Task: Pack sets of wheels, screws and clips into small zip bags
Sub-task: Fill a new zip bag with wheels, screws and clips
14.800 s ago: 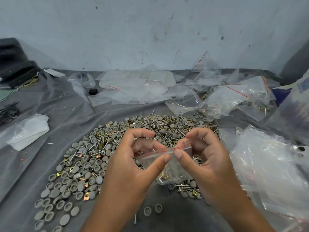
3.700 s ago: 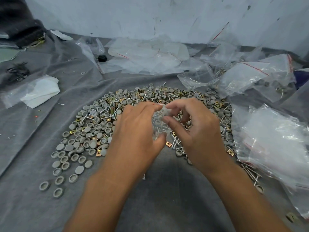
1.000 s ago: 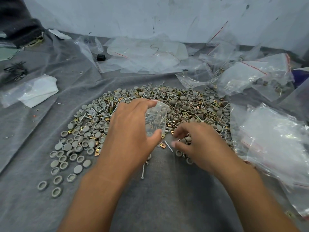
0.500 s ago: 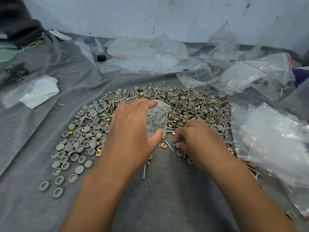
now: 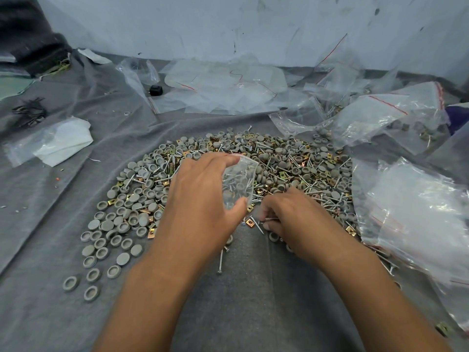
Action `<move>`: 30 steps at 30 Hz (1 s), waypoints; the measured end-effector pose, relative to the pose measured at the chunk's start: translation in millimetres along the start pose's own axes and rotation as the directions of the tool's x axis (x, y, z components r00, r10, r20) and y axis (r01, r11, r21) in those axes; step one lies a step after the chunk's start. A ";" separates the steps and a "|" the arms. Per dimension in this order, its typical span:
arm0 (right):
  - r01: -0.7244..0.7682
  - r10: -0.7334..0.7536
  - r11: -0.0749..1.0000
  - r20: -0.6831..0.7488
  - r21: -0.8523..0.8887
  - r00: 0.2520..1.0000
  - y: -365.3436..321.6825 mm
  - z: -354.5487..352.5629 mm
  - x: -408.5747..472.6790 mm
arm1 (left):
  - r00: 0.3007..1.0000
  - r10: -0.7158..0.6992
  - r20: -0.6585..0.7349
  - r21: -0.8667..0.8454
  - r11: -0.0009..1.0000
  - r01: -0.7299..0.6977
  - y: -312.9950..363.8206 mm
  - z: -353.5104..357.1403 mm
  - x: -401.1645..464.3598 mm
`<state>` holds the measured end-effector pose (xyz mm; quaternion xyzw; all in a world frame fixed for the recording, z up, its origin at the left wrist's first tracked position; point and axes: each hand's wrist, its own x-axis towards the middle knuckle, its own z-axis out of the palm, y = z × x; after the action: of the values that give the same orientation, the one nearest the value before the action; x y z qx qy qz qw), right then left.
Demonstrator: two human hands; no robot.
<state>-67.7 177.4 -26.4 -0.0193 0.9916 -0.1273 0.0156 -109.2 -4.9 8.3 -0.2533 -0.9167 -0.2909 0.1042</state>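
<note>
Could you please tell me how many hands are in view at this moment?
2. The left hand holds a small zip bag above the pile of parts. The right hand pinches a screw at the pile's near edge. No others are visible.

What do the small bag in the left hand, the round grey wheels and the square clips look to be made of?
Small bag: thin clear plastic film, glossy, contents show through. Grey wheels: matte grey, probably moulded plastic; uniform, no shine. Square clips: thin sheet metal with a yellow-gold plated sheen. Left hand holds the bag.
</note>
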 end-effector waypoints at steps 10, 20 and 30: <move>-0.032 0.075 0.959 -0.142 0.281 0.987 -1.9 -6.3 7.4 | 1.000 0.009 -0.012 0.000 1.000 -0.009 -0.6 0.7 1.3; 0.423 0.108 0.512 -0.544 0.748 0.832 -27.1 -29.4 -6.7 | 1.000 0.020 -0.009 0.026 0.999 -0.020 0.0 3.4 1.7; 0.155 0.184 0.846 -0.553 0.510 0.813 -15.7 -21.9 -3.3 | 1.000 0.004 -0.022 0.020 1.000 -0.004 -2.4 3.6 3.0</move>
<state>-64.7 167.9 -1.1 0.0337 0.8727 -0.3965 -0.2829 -113.1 -3.3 5.2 -0.2509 -0.9178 -0.2843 0.1177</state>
